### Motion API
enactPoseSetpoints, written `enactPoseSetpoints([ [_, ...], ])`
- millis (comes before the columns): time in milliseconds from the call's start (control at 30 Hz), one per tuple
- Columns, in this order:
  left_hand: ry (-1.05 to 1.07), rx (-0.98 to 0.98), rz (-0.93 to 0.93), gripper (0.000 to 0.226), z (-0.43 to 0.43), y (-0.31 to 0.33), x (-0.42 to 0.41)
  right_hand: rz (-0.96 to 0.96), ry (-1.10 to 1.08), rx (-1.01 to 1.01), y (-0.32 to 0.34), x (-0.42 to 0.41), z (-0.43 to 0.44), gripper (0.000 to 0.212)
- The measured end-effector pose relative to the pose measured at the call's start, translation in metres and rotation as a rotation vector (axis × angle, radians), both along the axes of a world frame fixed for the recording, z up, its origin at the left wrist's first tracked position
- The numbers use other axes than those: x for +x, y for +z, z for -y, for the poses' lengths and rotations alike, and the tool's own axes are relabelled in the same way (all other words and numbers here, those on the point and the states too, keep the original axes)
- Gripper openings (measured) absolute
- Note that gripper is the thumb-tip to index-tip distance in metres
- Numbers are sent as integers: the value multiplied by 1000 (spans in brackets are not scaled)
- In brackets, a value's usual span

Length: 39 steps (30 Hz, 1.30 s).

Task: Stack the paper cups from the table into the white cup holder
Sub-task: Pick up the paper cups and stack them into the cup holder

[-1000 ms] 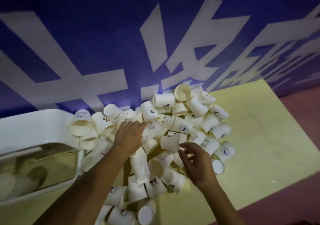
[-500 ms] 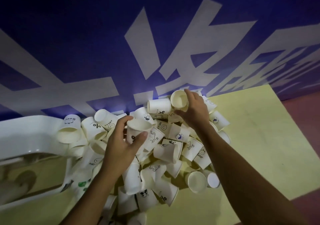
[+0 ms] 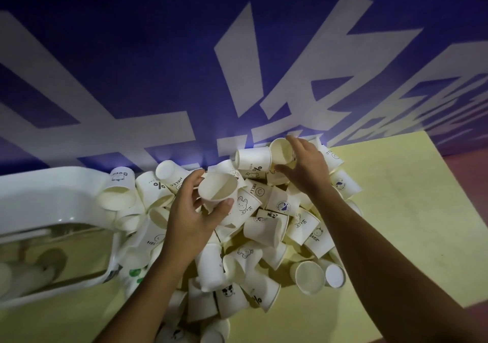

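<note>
head: left hand (image 3: 190,218) grips near cup (image 3: 217,188), right hand (image 3: 306,169) grips rear cup (image 3: 281,148).

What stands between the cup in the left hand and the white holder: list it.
Loose cups piled against the white cup holder, among them the Bear cup and a % cup, lie between it and the cup the left hand holds.

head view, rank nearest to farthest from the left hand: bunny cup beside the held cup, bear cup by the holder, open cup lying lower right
1. bunny cup, just right of the left hand.
2. Bear cup, to the left, against the white cup holder.
3. open cup, far lower right.
</note>
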<state>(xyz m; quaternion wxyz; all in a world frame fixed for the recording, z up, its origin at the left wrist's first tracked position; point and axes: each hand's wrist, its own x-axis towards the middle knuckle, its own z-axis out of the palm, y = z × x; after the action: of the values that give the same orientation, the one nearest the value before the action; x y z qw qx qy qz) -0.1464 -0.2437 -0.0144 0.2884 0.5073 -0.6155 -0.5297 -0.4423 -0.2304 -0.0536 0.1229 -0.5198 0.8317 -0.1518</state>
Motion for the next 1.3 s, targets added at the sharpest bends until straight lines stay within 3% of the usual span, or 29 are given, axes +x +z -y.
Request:
enactPoseSetpoints([
  [200, -13, -22, -33, 67, -1, 2, 27, 12, -128, -51, 27, 14, -23, 87],
  [333, 16, -21, -104, 68, -6, 11, 57, 158, -180, -227, 51, 55, -53, 81],
  [500, 61, -67, -113, 66, -21, 23, 120, 413, -119, -404, 86, 164, -74, 67],
  [933, 329, -145, 68, 74, -44, 8, 393, 780, 101, -318, 75, 434, -61, 63],
  [1100, 387, -200, 73, 79, -18, -11, 437, 812, 95, -316, 67, 487, -60, 60],
  [1300, 290, -298, 131, 74, 16, -28, 438, 787, 34, -354, 65, 505, -57, 62],
])
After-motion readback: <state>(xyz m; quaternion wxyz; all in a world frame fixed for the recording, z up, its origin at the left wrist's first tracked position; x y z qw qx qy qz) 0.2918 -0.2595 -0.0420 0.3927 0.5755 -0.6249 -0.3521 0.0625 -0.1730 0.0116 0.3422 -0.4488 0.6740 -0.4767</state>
